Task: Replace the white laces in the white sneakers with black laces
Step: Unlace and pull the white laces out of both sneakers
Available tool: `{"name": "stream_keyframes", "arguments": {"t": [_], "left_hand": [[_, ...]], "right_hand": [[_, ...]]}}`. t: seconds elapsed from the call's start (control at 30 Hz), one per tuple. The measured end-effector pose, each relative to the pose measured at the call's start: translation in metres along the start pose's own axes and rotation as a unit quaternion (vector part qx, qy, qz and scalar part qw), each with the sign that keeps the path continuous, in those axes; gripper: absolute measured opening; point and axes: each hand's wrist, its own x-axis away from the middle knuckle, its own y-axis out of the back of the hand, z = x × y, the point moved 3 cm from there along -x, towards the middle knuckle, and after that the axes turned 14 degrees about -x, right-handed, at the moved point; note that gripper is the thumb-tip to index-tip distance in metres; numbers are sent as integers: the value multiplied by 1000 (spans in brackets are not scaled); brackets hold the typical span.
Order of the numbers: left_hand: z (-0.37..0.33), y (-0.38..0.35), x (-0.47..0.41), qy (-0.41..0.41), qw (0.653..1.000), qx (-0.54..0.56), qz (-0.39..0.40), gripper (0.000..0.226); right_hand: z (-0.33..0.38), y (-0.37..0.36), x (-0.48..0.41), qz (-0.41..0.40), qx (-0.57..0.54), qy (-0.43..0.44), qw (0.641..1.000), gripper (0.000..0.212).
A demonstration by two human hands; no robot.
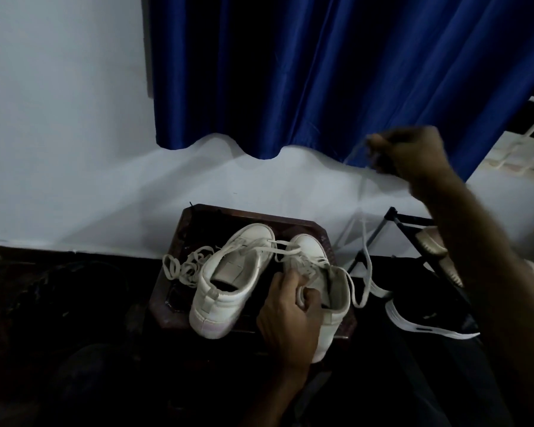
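Two white sneakers crowd a small dark tabletop point(290, 221) at lower centre, toes close to its far rim and heels at its near edge, with open air above them up to the hem of a blue curtain point(321, 72). The left sneaker point(228, 282) stands upright with its tongue exposed and most eyelets bare (a strand crosses near the toe). A loose white lace point(182, 266) lies heaped on the tabletop's left strip, just beside it. The right sneaker point(336, 291) touches its partner. The left grip point(285, 315) is clamped on its collar and tongue, fingers curled. A drawn white lace point(364, 241) rises from that shoe toward the upper right of the frame, where the right grip point(410, 152), blurred, is pinched together on it in front of the curtain. A slack loop hangs past the tabletop's right edge. Close at right a black rack point(395, 217) carries a pale shoe point(432, 241), and a black shoe point(429, 322) with a white sole lies below. Both sit near the raised forearm. A white wall point(59, 134) stands behind.
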Motion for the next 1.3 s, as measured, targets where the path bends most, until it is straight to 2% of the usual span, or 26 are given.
{"name": "stream_keyframes", "arguments": {"t": [0.1, 0.17, 0.23, 0.27, 0.4, 0.47, 0.6, 0.73, 0.8, 0.87, 0.93, 1.0, 1.07, 1.17, 1.23, 1.3], "left_hand": [[-1, 0, -2, 2, 1000, -18, -3, 16], [-1, 0, -2, -1, 1000, -23, -3, 17], [0, 0, -3, 2, 1000, -26, 6, 20], [0, 1, -3, 4, 1000, -28, 14, 23], [-2, 6, -6, 26, 998, -23, 61, 18], [-3, 8, -9, 41, 994, -24, 95, 19], [-2, 7, -16, 51, 988, -35, 143, 24], [-5, 3, -24, 32, 983, -63, 171, 39], [-8, 2, -27, 25, 979, -80, 186, 42], [-9, 3, -31, 21, 978, -82, 193, 39], [-8, 2, -35, 15, 977, -82, 195, 33], [-8, 1, -39, 0, 978, -95, 188, 30], [-10, 1, -42, -24, 975, -136, 172, 27], [-12, 1, -43, -46, 973, -177, 139, 25], [-11, 1, -42, -35, 980, -155, 122, 21], [-8, 0, -41, -13, 985, -132, 114, 19]], "right_hand": [[-2, -39, -27, 6, -80, -4, 997, 10], [-13, -60, -33, 48, 0, -9, 999, 19], [-25, -70, -20, 101, 156, 14, 982, 40], [-30, -71, -8, 117, 196, 37, 973, 43], [-54, -64, 67, 181, 174, 67, 965, 13], [-71, -60, 98, 217, 209, 55, 952, 9], [-86, -46, 120, 226, 237, 14, 945, 16], [-79, -36, 113, 300, 288, 3, 910, 40], [-79, -35, 106, 289, 292, 20, 911, 36], [-79, -33, 96, 248, 238, 35, 938, 25], [-87, -27, 83, 163, 114, 11, 980, 15], [-107, -19, 71, 63, 15, -39, 997, 10], [-134, -17, 65, 16, 44, -71, 996, 9], [-156, -23, 70, 69, 182, -83, 977, 6], [-143, -26, 76, 46, 234, -22, 971, 15], [-118, -30, 83, 22, 172, 65, 983, 13]]}}
